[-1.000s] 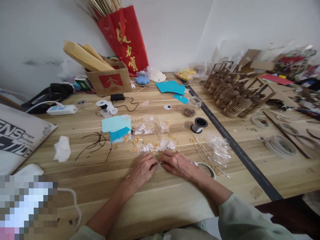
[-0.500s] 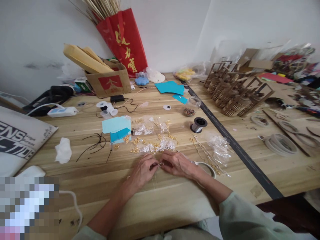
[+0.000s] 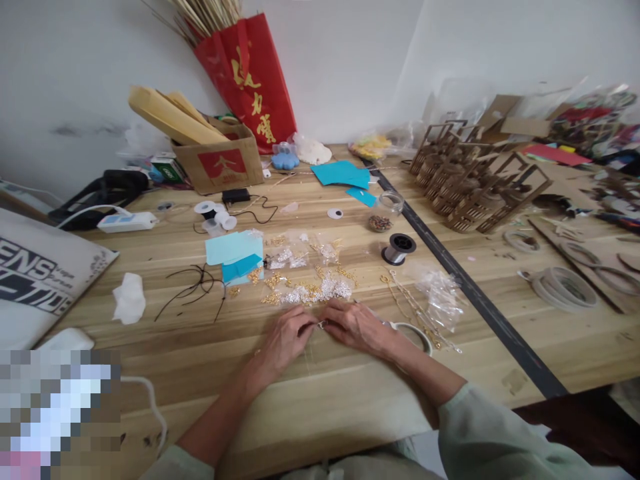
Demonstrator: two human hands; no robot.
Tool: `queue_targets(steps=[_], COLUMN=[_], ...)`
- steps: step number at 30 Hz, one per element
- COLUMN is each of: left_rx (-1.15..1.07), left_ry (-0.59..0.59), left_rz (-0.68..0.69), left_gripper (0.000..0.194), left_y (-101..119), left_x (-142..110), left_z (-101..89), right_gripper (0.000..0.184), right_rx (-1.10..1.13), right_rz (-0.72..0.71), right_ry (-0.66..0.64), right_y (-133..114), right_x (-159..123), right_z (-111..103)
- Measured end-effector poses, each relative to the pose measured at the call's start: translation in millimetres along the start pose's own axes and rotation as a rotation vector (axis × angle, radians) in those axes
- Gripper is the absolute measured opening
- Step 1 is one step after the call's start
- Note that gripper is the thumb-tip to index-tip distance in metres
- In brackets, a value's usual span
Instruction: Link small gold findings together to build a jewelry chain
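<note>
At near centre I see one left hand [image 3: 287, 331] and one right hand [image 3: 354, 327], both pinched on one tiny pale, shiny piece [image 3: 321, 325] between them. Just beyond lie silver and gold bits [image 3: 335, 288], too many for me to count. Farther right stand one black spool of silvery wire [image 3: 399, 249] and one clear, round jar [image 3: 392, 203]. One dark strip [image 3: 480, 311] crosses the pale wood-grain tabletop [image 3: 310, 413]; a grey wall [image 3: 350, 73] closes the far side.
</note>
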State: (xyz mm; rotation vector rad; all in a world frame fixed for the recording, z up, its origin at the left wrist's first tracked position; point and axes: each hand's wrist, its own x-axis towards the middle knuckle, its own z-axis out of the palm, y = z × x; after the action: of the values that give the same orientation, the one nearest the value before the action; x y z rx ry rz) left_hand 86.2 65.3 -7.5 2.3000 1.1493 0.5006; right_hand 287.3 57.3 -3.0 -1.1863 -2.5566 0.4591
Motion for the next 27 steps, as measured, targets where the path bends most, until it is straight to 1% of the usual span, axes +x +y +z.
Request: queue_targets(steps=[7,14,19,24,27], left_rx=[0.005,-0.032,-0.064,-0.027,-0.061], left_ry=[0.026,0.006,0.028,0.019,0.030], left_rz=[0.001,-0.036,-0.064,-0.022,-0.024], left_gripper=[0.016,0.014,0.012,0.010,0.007], left_y=[-1.3,1.2,0.0,-1.1,-0.1], left_x=[0.6,2.4,2.7,3.0,2.8], left_z=[1.4,-2.6,-4.8,-0.7,-1.2], right_gripper=[0.013,0.014,0.012,0.011,0.011], right_rx=[-0.021,-0.023,-0.063,-0.087,-0.085], right_rz=[-0.002,-0.011,-0.017,-0.036,-0.047], right_ry=[0.011,0.010,0.013,0.019,0.019], right_y=[0.6,0.6,0.0,0.4,1.3], right_x=[-0.4,-0.8,-1.0,-1.3,-1.6], right_z=[2.1,2.5,3.6,4.2,3.8])
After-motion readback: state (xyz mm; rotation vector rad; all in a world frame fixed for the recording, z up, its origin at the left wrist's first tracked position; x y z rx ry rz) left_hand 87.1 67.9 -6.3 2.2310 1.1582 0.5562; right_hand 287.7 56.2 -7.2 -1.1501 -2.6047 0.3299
